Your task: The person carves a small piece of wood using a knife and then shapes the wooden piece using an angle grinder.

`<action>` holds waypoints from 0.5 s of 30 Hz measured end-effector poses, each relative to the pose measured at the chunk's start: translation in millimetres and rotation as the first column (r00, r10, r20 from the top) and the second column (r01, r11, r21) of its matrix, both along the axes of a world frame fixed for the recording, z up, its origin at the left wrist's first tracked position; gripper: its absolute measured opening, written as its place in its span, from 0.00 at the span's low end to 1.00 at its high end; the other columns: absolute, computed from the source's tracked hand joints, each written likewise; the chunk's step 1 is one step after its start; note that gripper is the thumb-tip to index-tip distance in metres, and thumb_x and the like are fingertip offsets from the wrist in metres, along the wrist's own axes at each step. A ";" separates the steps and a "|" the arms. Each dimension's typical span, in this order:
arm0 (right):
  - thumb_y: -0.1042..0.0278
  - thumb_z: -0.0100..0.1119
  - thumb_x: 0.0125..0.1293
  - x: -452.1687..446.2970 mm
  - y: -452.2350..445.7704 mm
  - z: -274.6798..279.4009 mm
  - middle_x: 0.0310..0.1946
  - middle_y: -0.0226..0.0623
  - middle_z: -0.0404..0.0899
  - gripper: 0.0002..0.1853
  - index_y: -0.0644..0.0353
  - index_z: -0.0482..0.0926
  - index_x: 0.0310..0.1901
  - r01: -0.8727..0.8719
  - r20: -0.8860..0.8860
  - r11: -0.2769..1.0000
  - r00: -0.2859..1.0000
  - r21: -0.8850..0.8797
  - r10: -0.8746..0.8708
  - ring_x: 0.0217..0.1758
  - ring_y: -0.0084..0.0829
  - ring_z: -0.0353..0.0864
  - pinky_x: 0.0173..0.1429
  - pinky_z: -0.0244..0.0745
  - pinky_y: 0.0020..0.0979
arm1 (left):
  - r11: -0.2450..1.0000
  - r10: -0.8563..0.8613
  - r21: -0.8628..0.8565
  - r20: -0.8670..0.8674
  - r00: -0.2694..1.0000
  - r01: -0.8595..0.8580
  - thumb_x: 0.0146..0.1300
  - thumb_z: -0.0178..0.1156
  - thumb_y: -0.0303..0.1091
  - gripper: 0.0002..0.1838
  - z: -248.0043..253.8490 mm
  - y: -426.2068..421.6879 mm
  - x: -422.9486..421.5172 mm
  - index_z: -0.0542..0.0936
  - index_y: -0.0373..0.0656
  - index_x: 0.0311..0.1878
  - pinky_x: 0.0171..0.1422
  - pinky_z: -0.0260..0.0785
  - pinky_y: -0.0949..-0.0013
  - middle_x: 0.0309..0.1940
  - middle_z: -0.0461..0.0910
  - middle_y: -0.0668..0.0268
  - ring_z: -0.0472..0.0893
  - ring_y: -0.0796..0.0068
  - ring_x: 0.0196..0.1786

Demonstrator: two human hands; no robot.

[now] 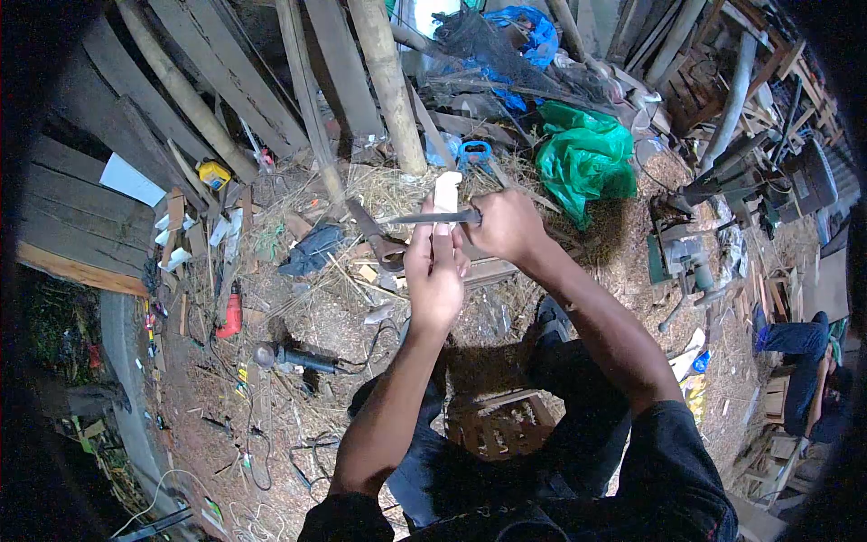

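Note:
Upright in the fingers of my left hand (437,275) is a small pale piece of wood (447,191). My right hand (510,226) is closed round the handle of a knife (424,218), whose dark blade points left. The blade lies level across the lower part of the wood, just above my left fingertips. Behind my left hand, a dark curved metal tool (384,248) rests near the ground. Most of the knife's handle is hidden in my right fist.
A green plastic bag (587,158) lies ahead, right of a blue-handled object (473,155). On the left are an angle grinder (293,357), a red power tool (231,314) and a yellow tape measure (214,174). A vise (686,257) stands right; another person (804,370) sits at far right.

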State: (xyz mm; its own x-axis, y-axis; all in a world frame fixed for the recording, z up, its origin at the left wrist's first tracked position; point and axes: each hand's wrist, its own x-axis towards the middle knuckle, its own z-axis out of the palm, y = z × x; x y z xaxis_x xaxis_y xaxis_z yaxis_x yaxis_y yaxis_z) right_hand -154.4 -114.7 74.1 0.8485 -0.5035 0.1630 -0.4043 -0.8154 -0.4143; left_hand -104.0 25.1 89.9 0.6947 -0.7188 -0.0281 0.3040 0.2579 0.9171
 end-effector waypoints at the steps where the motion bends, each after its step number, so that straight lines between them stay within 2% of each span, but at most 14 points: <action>1: 0.57 0.58 0.47 -0.9 -1.8 3.5 0.23 0.53 0.79 0.14 0.60 0.82 0.27 0.015 0.022 1.000 1.000 -0.004 -0.015 0.29 0.53 0.81 0.38 0.78 0.48 | 1.000 -0.021 -0.019 -0.005 1.000 0.021 0.74 0.45 0.34 0.23 3.8 1.6 -2.0 0.60 0.43 0.70 0.26 0.57 0.79 0.31 0.67 0.71 0.60 0.87 0.22; 5: 0.58 0.57 0.46 -8.6 -28.0 5.3 0.24 0.54 0.79 0.14 0.60 0.82 0.28 0.176 0.011 0.984 0.984 0.002 -0.176 0.30 0.54 0.81 0.39 0.78 0.48 | 0.979 -0.166 -0.145 -0.157 0.974 0.143 0.74 0.45 0.34 0.25 1.7 8.6 -22.3 0.58 0.45 0.72 0.27 0.57 0.79 0.31 0.67 0.72 0.60 0.87 0.23; 9: 0.58 0.58 0.43 -12.5 -30.5 0.8 0.23 0.54 0.79 0.15 0.62 0.82 0.28 0.131 -0.066 0.988 0.988 -0.087 -0.137 0.30 0.54 0.81 0.39 0.78 0.48 | 0.990 -0.124 -0.087 -0.189 0.974 0.110 0.74 0.44 0.34 0.25 1.3 6.3 -20.1 0.57 0.45 0.72 0.26 0.56 0.78 0.31 0.67 0.71 0.59 0.86 0.22; 12: 0.60 0.57 0.45 -13.6 -9.5 6.5 0.20 0.57 0.76 0.14 0.65 0.79 0.23 0.037 0.060 0.998 0.997 0.045 -0.040 0.28 0.57 0.78 0.37 0.75 0.51 | 0.997 -0.064 -0.060 -0.214 0.975 0.052 0.73 0.44 0.33 0.24 4.6 1.6 -14.7 0.58 0.45 0.71 0.25 0.54 0.78 0.30 0.66 0.71 0.58 0.85 0.21; 15: 0.61 0.56 0.47 -12.1 7.1 8.7 0.21 0.56 0.76 0.12 0.64 0.79 0.22 -0.045 0.093 0.998 0.995 0.032 0.042 0.29 0.57 0.79 0.38 0.76 0.50 | 0.995 -0.085 -0.075 -0.243 0.966 0.068 0.73 0.44 0.33 0.23 5.6 3.2 -8.1 0.59 0.44 0.70 0.24 0.52 0.78 0.29 0.66 0.72 0.58 0.85 0.21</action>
